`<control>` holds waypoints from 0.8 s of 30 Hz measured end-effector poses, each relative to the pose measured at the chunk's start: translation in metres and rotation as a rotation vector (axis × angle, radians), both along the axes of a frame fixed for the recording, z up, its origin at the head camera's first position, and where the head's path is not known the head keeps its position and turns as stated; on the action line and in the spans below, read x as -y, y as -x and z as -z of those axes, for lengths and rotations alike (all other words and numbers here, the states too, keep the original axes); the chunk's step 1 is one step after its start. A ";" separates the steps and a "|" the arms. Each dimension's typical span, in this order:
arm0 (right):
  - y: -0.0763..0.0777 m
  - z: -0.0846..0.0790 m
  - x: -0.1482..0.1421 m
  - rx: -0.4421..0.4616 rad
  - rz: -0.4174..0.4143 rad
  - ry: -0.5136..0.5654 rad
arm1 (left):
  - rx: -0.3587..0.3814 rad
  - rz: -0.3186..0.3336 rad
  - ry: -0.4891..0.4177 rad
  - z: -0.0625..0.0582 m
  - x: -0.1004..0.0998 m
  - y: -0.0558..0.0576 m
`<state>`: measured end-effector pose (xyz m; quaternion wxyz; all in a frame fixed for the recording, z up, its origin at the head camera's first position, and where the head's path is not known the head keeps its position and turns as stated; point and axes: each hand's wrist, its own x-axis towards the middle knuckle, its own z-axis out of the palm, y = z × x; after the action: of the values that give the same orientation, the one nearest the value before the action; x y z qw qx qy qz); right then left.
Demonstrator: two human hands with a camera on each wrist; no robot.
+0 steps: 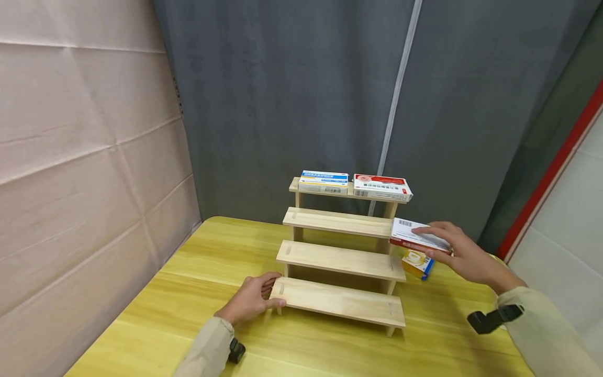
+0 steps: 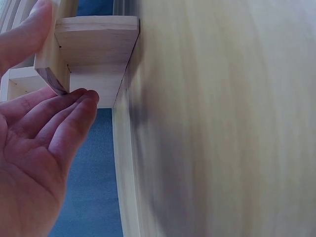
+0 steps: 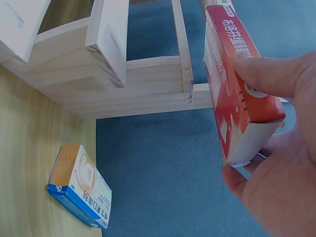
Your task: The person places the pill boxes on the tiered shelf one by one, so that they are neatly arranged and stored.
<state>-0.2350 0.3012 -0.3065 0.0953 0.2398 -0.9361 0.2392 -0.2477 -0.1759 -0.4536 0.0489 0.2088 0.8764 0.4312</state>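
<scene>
A stepped wooden display stand point(image 1: 341, 298) with several shelves stands on the table. My left hand point(image 1: 252, 297) holds the left end of its lowest shelf, thumb over the front edge and fingers at the end. In the left wrist view the fingertips meet a corner of the shelf board point(image 2: 52, 64). My right hand point(image 1: 464, 256) grips a red and white medicine box point(image 3: 242, 89) by its sides. That box overlaps the right end of the second shelf from the top in the head view, its white face up.
On the top shelf lie a blue and white medicine box point(image 1: 323, 181) and another red and white one point(image 1: 382, 187), side by side. An orange, white and blue box point(image 3: 81, 187) sits on the table point(image 1: 226, 246) right of the stand. A grey curtain point(image 1: 282, 104) hangs behind.
</scene>
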 end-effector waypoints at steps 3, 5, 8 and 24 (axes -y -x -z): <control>0.003 -0.002 0.003 -0.002 -0.017 -0.003 | -0.003 0.003 -0.009 0.000 0.000 0.000; 0.005 -0.003 0.005 -0.002 -0.030 -0.002 | -0.002 0.002 -0.011 0.000 0.000 0.000; 0.008 -0.004 0.008 -0.001 -0.048 -0.005 | 0.001 0.002 -0.010 0.001 0.000 0.000; 0.016 -0.009 0.019 0.033 -0.064 -0.019 | 0.003 -0.008 -0.016 0.000 -0.002 -0.002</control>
<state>-0.2510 0.2817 -0.2972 0.0700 0.2664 -0.9317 0.2369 -0.2458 -0.1737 -0.4538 0.0466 0.2052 0.8736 0.4387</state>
